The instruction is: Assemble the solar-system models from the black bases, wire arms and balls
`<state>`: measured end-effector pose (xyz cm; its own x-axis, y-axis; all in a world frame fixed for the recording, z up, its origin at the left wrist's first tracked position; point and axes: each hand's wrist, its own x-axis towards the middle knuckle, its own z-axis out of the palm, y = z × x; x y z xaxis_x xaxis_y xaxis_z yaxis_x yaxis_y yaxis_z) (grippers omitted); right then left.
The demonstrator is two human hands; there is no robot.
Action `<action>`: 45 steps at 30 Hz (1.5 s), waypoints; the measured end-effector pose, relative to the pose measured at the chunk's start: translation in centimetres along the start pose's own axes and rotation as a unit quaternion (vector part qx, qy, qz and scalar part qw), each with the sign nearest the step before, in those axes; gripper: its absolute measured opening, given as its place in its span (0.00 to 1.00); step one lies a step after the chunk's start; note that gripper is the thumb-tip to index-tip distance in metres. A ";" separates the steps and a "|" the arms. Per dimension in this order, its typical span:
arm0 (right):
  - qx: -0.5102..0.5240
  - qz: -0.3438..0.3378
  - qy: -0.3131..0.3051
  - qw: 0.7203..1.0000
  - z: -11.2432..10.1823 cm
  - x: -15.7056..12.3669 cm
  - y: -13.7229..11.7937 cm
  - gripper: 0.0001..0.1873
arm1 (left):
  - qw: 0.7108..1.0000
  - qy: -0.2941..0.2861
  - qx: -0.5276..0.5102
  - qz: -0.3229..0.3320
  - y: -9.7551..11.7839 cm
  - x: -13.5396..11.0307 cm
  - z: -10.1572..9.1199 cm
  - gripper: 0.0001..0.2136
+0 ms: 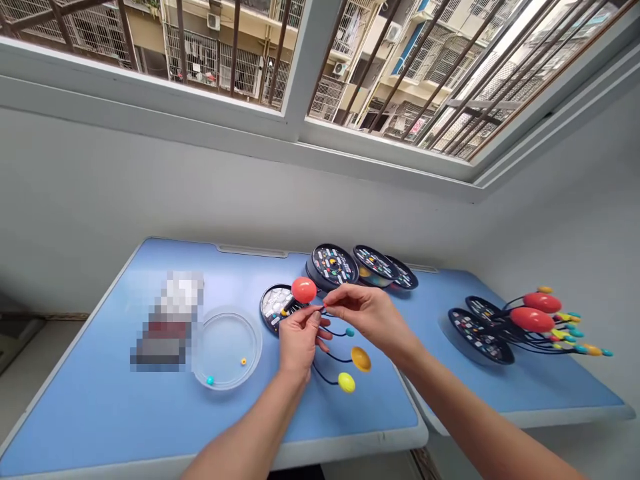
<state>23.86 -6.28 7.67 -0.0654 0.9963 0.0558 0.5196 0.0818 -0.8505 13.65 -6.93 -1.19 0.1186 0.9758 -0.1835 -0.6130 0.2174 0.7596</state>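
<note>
Head view, looking down on a toy solar-system model held just above a blue folding table, left of the table's middle. Its red-orange sun ball sits at the top, and thin black wires fan out to a yellow ball, an amber disc-shaped planet and a small teal bead. The left hand holds the model just below the sun ball, thumb and forefinger pinched on it, the other fingers loosely curled and slightly spread. The right hand comes in from the other side, its thumb and forefinger pressed together on a thin wire beside the left forefinger, the other fingers gently curved.

Directly behind the hands lies an open black round tin holding white pieces, and three more black tins stand beyond it near the wall. To the left are a clear round dish holding a teal bead and a tiny orange bead, then a pixelated object too blurred to tell. To the right, a second model with two red balls rests on black tins. Above, a barred window overlooks apartment buildings
</note>
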 end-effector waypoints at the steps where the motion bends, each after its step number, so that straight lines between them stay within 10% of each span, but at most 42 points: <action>1: -0.008 -0.003 -0.001 1.000 0.0 0.0 0.0 0.04 | 1.000 0.000 -0.002 0.001 0.0 0.0 0.0 0.17; 33: -0.253 -0.132 -0.055 0.957 -0.6 0.8 -1.0 0.09 | 0.999 0.021 -0.032 -0.020 0.1 0.2 0.4 0.13; 45: -0.051 -0.049 0.047 0.996 -2.4 0.6 -1.4 0.04 | 1.000 0.023 0.004 0.019 0.4 -0.5 0.1 0.22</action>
<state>25.14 -5.70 10.20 -0.0434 0.9811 0.1888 0.5991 0.1768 -0.7809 13.42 -7.38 -0.76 0.0583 0.9815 -0.1824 -0.6094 0.1797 0.7722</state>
